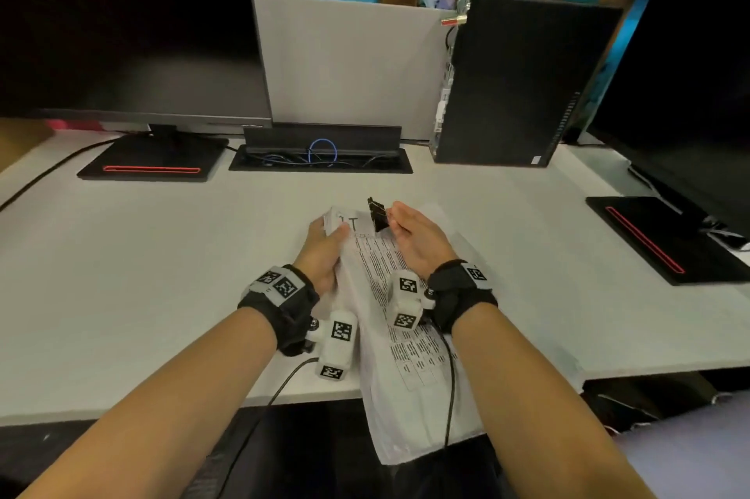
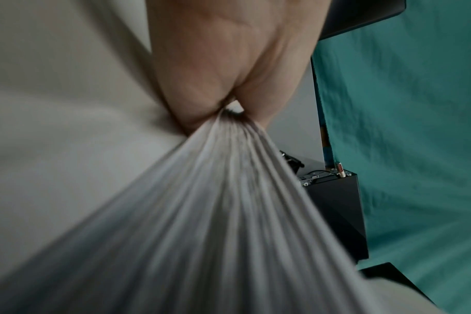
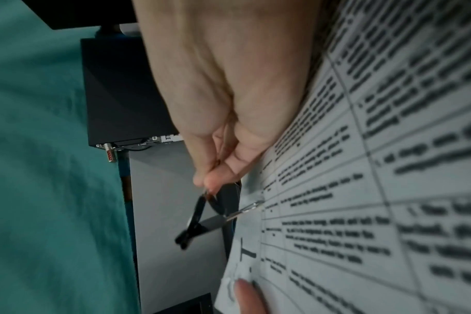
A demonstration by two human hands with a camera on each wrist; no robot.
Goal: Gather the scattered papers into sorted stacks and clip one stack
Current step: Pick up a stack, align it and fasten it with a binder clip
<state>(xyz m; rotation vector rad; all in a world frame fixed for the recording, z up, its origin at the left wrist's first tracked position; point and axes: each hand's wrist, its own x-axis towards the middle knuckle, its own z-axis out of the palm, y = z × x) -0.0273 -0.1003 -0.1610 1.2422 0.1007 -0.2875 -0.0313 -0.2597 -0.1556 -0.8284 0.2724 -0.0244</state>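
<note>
A stack of printed papers (image 1: 389, 295) stands tilted at the desk's front edge, its lower end hanging past the edge. My left hand (image 1: 324, 247) grips the stack's left side, thumb on the top sheet near a large "T"; in the left wrist view the fanned paper edges (image 2: 229, 191) run from between thumb and palm (image 2: 223, 74). My right hand (image 1: 410, 235) pinches a black binder clip (image 1: 377, 214) at the stack's top edge. In the right wrist view the clip (image 3: 202, 216) is held by its handles in my fingers (image 3: 215, 176), its jaws spread beside the printed sheet (image 3: 363, 191).
A white desk (image 1: 162, 275) carries a monitor (image 1: 121, 24) at the back left, a cable tray (image 1: 320, 157) in the middle, a black computer tower (image 1: 515, 84) and a second monitor (image 1: 690, 93) at the right. More paper (image 1: 466, 255) lies under the stack.
</note>
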